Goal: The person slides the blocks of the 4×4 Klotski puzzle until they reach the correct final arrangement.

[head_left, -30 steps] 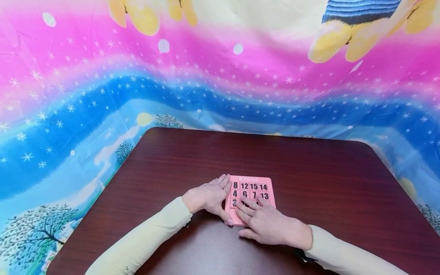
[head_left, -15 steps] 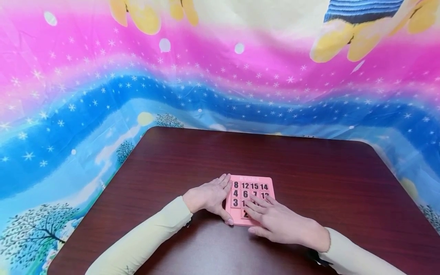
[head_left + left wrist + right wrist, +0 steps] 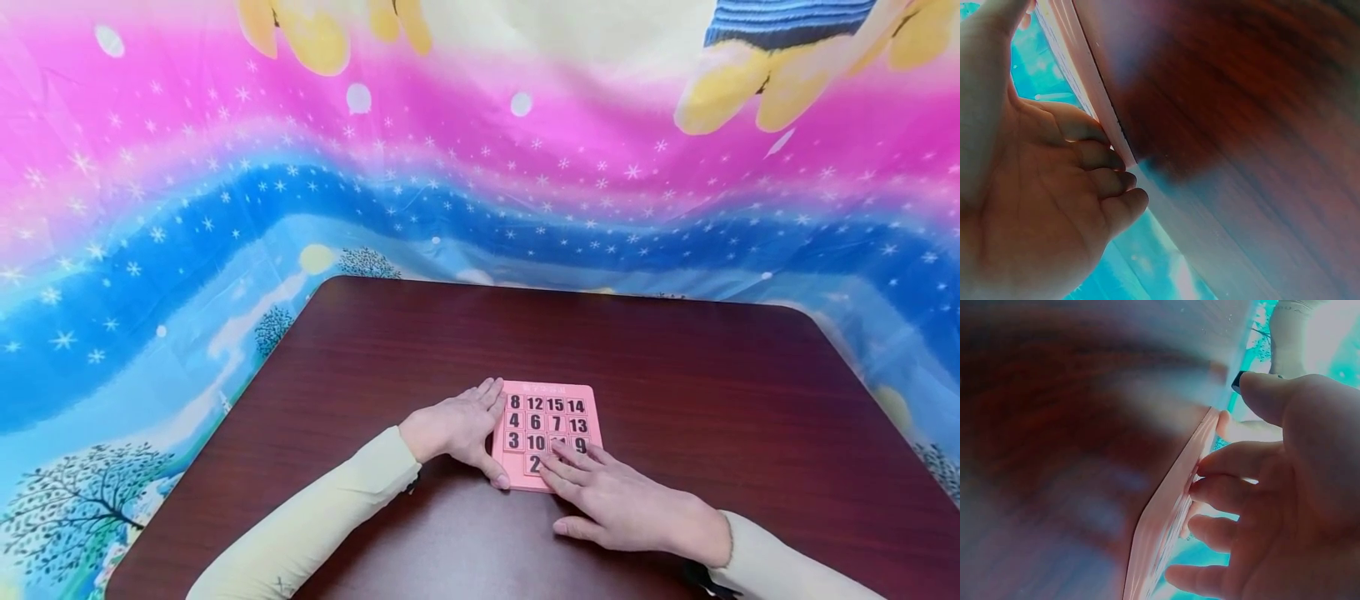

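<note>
A pink sliding number puzzle (image 3: 592, 402) lies flat on the table, its black-numbered tiles in rows. My left hand (image 3: 465, 429) rests along its left side, fingers stretched towards the top corner and thumb at the bottom corner. In the left wrist view, fingertips touch the puzzle's side wall (image 3: 1100, 103). Over the lower right part, my right hand (image 3: 626, 500) reaches with extended fingers, fingertips right at the tiles beside the 2 tile (image 3: 534, 464). It hides some of the bottom row and part of the row above. A bare slot (image 3: 513, 463) shows at the bottom left, under the 3.
The dark wooden table (image 3: 390, 350) has rounded far corners. Behind it hangs a colourful printed cloth (image 3: 480, 183) with snowflakes and trees, reaching down around the table's far and side edges.
My right hand has drawn to the right and slightly towards me, uncovering the 3, 10 and 2 tiles and then the 13 and 9. My left hand stays in place at the puzzle's side.
</note>
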A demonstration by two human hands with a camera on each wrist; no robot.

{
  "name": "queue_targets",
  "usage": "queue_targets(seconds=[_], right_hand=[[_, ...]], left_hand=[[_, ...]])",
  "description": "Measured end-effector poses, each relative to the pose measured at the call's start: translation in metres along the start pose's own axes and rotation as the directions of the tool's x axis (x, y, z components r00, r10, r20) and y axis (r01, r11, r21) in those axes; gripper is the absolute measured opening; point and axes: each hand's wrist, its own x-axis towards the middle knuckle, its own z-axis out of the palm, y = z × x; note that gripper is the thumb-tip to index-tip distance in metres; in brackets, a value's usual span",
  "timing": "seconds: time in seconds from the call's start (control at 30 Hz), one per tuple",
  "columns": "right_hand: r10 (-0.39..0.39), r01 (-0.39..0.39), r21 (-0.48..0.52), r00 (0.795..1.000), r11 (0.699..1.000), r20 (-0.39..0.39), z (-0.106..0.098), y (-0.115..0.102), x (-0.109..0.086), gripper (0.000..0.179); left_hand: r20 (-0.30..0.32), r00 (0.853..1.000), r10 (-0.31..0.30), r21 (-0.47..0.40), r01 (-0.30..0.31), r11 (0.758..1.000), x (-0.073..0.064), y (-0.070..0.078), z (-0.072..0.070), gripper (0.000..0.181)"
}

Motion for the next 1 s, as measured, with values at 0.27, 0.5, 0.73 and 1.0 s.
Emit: queue_targets(seconds=[0.27, 0.5, 0.73, 1.0], right_hand=[[-0.018, 0.018, -0.015, 1.000, 1.000, -0.017, 0.000, -0.001, 0.006, 0.064], [-0.041, 0.041, -0.007, 0.999, 0.999, 0.005, 0.003, -0.006, 0.019, 0.065], [-0.057, 0.057, -0.010, 0.998, 0.998, -0.013, 0.003, -0.007, 0.023, 0.062], [-0.018, 0.018, -0.006, 1.000, 1.000, -0.025, -0.006, -0.002, 0.005, 0.061]], left_hand=[[-0.019, 1.000, 0.007, 0.011, -0.007, 1.000, 0.001, 0.000, 0.000, 0.133], [-0.011, 1.000, -0.001, 0.000, 0.001, 1.000, 0.001, 0.001, 0.002, 0.133], [-0.005, 1.000, -0.010, -0.008, 0.010, 1.000, 0.000, 0.002, 0.003, 0.132], [-0.014, 1.000, -0.006, 0.019, 0.007, 1.000, 0.000, 0.001, 0.002, 0.131]])
